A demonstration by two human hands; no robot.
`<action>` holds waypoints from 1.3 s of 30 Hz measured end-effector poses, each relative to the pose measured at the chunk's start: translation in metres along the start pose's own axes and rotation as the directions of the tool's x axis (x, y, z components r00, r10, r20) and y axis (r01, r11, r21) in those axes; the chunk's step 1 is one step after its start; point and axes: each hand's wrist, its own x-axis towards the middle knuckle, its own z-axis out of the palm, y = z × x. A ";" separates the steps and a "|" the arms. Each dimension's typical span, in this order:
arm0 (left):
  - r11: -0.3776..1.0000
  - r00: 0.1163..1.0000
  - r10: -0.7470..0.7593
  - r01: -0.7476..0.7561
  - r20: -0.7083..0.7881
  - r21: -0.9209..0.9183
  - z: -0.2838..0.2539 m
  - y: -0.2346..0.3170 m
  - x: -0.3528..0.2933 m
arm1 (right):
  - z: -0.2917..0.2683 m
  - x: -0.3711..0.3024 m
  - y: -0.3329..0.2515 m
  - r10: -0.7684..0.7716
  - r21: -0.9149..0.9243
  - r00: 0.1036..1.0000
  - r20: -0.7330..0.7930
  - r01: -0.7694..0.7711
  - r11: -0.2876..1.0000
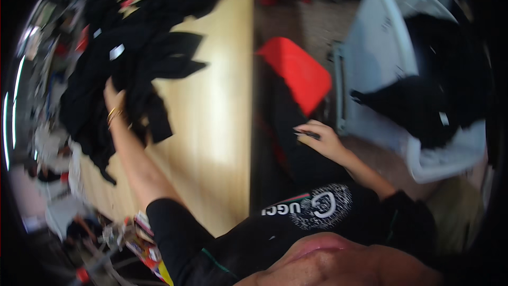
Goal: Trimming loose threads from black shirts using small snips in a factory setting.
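Note:
On the left, my left hand (112, 97) is at the black garments (135, 55) heaped on the table. Black cloth lies between its thumb and fingers, and it looks closed on a garment; the fingertips are partly hidden and blurred. White tags show on the dark cloth. My right hand (324, 140) is raised past the table's right edge, above my lap. Its fingers are pinched round a small dark tool (311, 134), too blurred for me to tell its kind.
The pale wood table (217, 100) ends in a straight edge in the middle. Beyond my lap is a red seat-like panel (301, 71). At right stands a white plastic basket (378, 47) with black garments (415, 103) hanging over its side. Coloured packets (145, 243) lie at lower left.

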 end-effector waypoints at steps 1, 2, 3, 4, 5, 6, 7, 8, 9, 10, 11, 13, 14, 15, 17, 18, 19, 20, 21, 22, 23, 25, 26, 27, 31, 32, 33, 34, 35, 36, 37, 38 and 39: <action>0.999 0.999 -0.031 0.031 -0.007 0.018 0.020 0.010 -0.002 | -0.005 -0.002 0.000 0.022 0.034 0.999 -0.030 -0.021 0.999; 0.984 0.998 -0.005 0.016 -0.061 0.179 -0.006 -0.022 -0.005 | -0.004 0.005 0.000 -0.037 0.010 0.999 0.015 0.037 0.999; 0.884 0.993 0.020 0.036 -0.115 0.465 -0.007 -0.035 -0.011 | -0.008 0.011 -0.007 -0.103 -0.012 0.995 0.015 0.104 0.995; 0.819 0.973 -0.167 0.225 -0.156 0.527 0.005 -0.046 -0.015 | -0.009 0.008 -0.012 -0.048 0.010 0.999 -0.004 0.048 0.999; 0.730 0.958 -0.219 0.288 -0.187 0.620 0.025 -0.039 -0.019 | -0.015 0.005 -0.022 -0.012 -0.028 0.998 -0.054 0.010 1.000; 0.722 0.947 -0.260 0.321 -0.189 0.613 0.053 -0.008 -0.031 | -0.023 -0.001 -0.032 0.048 -0.093 0.996 -0.069 -0.054 0.994; 0.739 0.945 -0.254 0.327 -0.206 0.589 0.012 -0.049 -0.028 | -0.020 0.007 -0.050 0.013 -0.104 0.999 -0.033 -0.016 0.994; 0.779 0.945 -0.261 0.328 -0.199 0.534 0.044 -0.022 -0.034 | -0.028 0.000 -0.046 -0.040 -0.147 0.997 -0.068 0.029 0.989; 0.812 0.943 -0.269 0.332 -0.197 0.480 0.071 0.007 -0.047 | -0.040 -0.008 -0.045 -0.032 -0.204 0.997 -0.072 0.017 0.979; 0.815 0.932 -0.328 0.362 -0.155 0.452 0.081 0.040 -0.052 | -0.050 -0.013 -0.051 -0.042 -0.246 0.997 -0.063 0.025 0.969; 0.835 0.947 -0.287 0.322 -0.146 0.447 0.089 0.074 -0.061 | -0.060 -0.016 -0.057 -0.120 -0.337 0.991 -0.065 0.092 0.937; 0.915 0.981 -0.105 0.160 -0.166 0.370 0.092 0.130 -0.079 | -0.081 -0.021 -0.080 -0.238 -0.446 0.971 -0.026 0.201 0.872; 0.932 0.991 -0.058 0.098 -0.124 0.349 0.093 0.159 -0.094 | -0.096 -0.024 -0.092 -0.327 -0.476 0.945 -0.014 0.281 0.833; 0.931 0.997 0.006 0.021 -0.072 0.365 0.092 0.178 -0.101 | -0.108 -0.027 -0.109 -0.402 -0.594 0.916 0.012 0.330 0.734; 0.959 0.998 0.052 -0.058 0.029 0.277 0.099 0.217 -0.113 | -0.139 -0.035 -0.136 -0.511 -0.736 0.859 0.023 0.360 0.573; 0.970 0.994 0.066 -0.084 0.087 0.230 0.100 0.238 -0.118 | -0.160 -0.042 -0.143 -0.570 -0.779 0.822 -0.001 0.357 0.515; 0.969 0.984 0.140 -0.160 0.113 0.189 0.098 0.247 -0.122 | -0.181 -0.047 -0.151 -0.571 -0.862 0.821 -0.015 0.279 0.424; 0.959 0.977 0.174 -0.196 0.121 0.203 0.106 0.256 -0.126 | -0.204 -0.050 -0.147 -0.541 -0.909 0.839 -0.069 0.171 0.381; 0.972 0.976 0.160 -0.182 0.148 0.146 0.114 0.261 -0.127 | -0.229 -0.051 -0.136 -0.610 -0.935 0.785 -0.108 0.129 0.331; 0.982 0.973 0.142 -0.161 0.180 0.096 0.117 0.268 -0.128 | -0.260 -0.053 -0.115 -0.617 -0.955 0.764 -0.191 0.000 0.296; 0.987 0.973 0.120 -0.139 0.196 0.086 0.117 0.274 -0.130 | -0.284 -0.056 -0.102 -0.514 -0.928 0.794 -0.324 -0.160 0.338; 0.985 0.965 0.173 -0.171 0.195 -0.029 0.115 0.291 -0.136 | -0.362 -0.065 -0.034 -0.347 -0.822 0.801 -0.489 -0.289 0.491; 0.982 0.964 0.187 -0.179 0.187 -0.061 0.108 0.282 -0.143 | -0.370 -0.065 -0.042 -0.142 -0.764 0.841 -0.522 -0.388 0.515; 0.988 0.972 0.152 -0.145 0.182 -0.048 0.112 0.268 -0.148 | -0.388 -0.068 -0.029 -0.035 -0.748 0.832 -0.554 -0.478 0.461; 0.990 0.971 -0.075 0.099 0.228 -0.096 0.125 0.308 -0.170 | -0.418 -0.114 0.068 -0.031 -0.747 0.804 -0.594 -0.538 0.390; 0.994 0.968 -0.109 0.112 0.224 -0.001 0.126 0.311 -0.172 | -0.418 -0.114 0.077 0.166 -0.638 0.766 -0.622 -0.617 0.461; 0.995 0.966 -0.102 0.095 0.239 0.039 0.121 0.310 -0.172 | -0.412 -0.110 0.074 0.277 -0.609 0.757 -0.591 -0.644 0.462; 0.994 0.969 -0.106 0.097 0.221 0.053 0.128 0.291 -0.178 | -0.411 -0.100 0.073 0.300 -0.670 0.776 -0.555 -0.631 0.391; 0.997 0.965 -0.071 0.062 0.254 0.042 0.144 0.279 -0.173 | -0.433 -0.126 0.102 0.183 -0.708 0.808 -0.560 -0.581 0.401; 0.990 0.956 -0.003 -0.039 0.292 0.138 0.131 0.297 -0.163 | -0.438 -0.139 0.114 0.194 -0.719 0.771 -0.607 -0.637 0.279; 0.991 0.967 -0.001 -0.033 0.255 0.130 0.123 0.301 -0.167 | -0.442 -0.144 0.122 0.224 -0.708 0.761 -0.609 -0.648 0.279; 0.990 0.983 0.037 -0.060 0.183 0.126 0.118 0.305 -0.171 | -0.459 -0.152 0.134 0.300 -0.669 0.714 -0.633 -0.699 0.252; 0.992 0.982 0.011 -0.035 0.189 0.122 0.107 0.305 -0.172 | -0.459 -0.146 0.139 0.355 -0.609 0.678 -0.643 -0.735 0.300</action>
